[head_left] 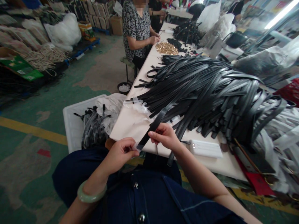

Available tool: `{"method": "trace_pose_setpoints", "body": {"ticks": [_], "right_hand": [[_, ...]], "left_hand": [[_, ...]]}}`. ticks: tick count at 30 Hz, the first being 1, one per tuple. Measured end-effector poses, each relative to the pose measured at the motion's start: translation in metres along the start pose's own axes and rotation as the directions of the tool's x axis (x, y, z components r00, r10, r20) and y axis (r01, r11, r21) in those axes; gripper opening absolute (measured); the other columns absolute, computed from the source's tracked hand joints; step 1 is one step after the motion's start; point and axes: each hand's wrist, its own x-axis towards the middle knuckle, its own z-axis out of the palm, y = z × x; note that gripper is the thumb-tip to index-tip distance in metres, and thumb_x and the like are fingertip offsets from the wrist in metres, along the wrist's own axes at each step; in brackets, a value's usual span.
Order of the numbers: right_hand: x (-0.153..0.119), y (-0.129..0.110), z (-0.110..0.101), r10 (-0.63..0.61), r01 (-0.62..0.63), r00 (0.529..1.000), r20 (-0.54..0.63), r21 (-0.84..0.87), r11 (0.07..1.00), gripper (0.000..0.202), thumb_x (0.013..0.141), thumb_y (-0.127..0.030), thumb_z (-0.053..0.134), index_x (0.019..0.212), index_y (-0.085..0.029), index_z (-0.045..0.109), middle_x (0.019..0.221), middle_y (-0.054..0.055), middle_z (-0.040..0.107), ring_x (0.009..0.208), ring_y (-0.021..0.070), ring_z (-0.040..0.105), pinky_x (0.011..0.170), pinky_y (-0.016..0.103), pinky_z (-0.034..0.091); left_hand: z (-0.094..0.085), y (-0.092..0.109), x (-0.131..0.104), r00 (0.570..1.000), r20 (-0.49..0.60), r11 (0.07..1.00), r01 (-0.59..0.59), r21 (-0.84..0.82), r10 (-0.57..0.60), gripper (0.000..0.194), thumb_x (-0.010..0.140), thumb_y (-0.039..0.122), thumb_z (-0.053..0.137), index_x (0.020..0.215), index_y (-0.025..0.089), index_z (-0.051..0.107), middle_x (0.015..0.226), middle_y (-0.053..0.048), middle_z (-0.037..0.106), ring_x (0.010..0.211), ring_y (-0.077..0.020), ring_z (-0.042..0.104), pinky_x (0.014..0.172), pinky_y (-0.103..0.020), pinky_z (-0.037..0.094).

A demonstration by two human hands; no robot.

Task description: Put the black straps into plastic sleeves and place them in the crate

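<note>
A black strap [153,126] slants down from the pile toward my lap, just over the table's near edge. My right hand [164,135] pinches it between thumb and fingers partway along. At the strap's lower end, my left hand [125,152] is closed on a small piece of clear plastic film [137,147] that covers the tip. Behind both hands, a big heap of black straps [187,84] spreads across the table [126,130]. Crumpled clear film [140,107] lies by the strap ends on the left of the heap.
A white power bank [205,148] lies near the table's front edge. Left of the table, a white bin [72,124] holds film-wrapped straps. Farther along sits a co-worker [136,34] beside a pile of gold-coloured metal pieces [167,48]. A small black basin [123,88] stands on the floor.
</note>
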Motion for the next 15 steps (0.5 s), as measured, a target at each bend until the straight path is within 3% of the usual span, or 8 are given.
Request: {"method": "trace_pose_setpoints", "body": {"ticks": [7,10,12,15], "right_hand": [[-0.006,0.000,0.013,-0.086,0.103,0.994,0.073,-0.278,0.955,0.032,0.080,-0.043,0.066,0.066,-0.014,0.064,0.053,0.000,0.058,0.044,0.0075,0.049,0.041,0.018,0.037],[-0.005,0.005,0.014,-0.021,0.061,0.988,0.151,-0.265,0.962,0.035,0.078,-0.048,0.066,0.071,-0.014,0.068,0.054,-0.001,0.056,0.046,0.0070,0.045,0.042,0.017,0.034],[0.000,0.011,0.011,0.070,-0.063,0.995,0.068,-0.112,0.992,0.043,0.082,-0.054,0.059,0.079,-0.013,0.069,0.050,-0.002,0.051,0.042,0.0065,0.041,0.038,0.017,0.029],[0.004,0.019,0.010,0.145,-0.133,0.964,-0.224,0.070,0.989,0.047,0.089,-0.054,0.048,0.090,-0.013,0.071,0.044,-0.006,0.039,0.038,0.0058,0.032,0.036,0.018,0.023]], "left_hand": [[0.008,-0.003,0.003,1.000,-0.013,0.997,-0.019,0.072,0.020,0.021,0.081,0.032,0.061,0.072,0.014,0.064,0.072,-0.002,0.056,0.070,-0.0146,0.053,0.061,-0.023,0.041],[0.011,-0.006,0.003,1.000,-0.024,0.997,0.009,0.080,-0.007,0.025,0.082,0.035,0.060,0.068,0.013,0.062,0.067,-0.001,0.055,0.066,-0.0140,0.052,0.059,-0.023,0.041],[0.012,-0.006,0.002,0.997,0.037,0.995,0.072,0.069,-0.074,0.027,0.082,0.036,0.059,0.070,0.013,0.063,0.067,-0.002,0.059,0.065,-0.0145,0.054,0.060,-0.023,0.042],[0.013,-0.003,0.001,0.974,0.121,0.980,0.196,-0.027,-0.191,0.029,0.084,0.039,0.056,0.076,0.012,0.064,0.071,-0.006,0.067,0.065,-0.0163,0.061,0.062,-0.026,0.046]]}}
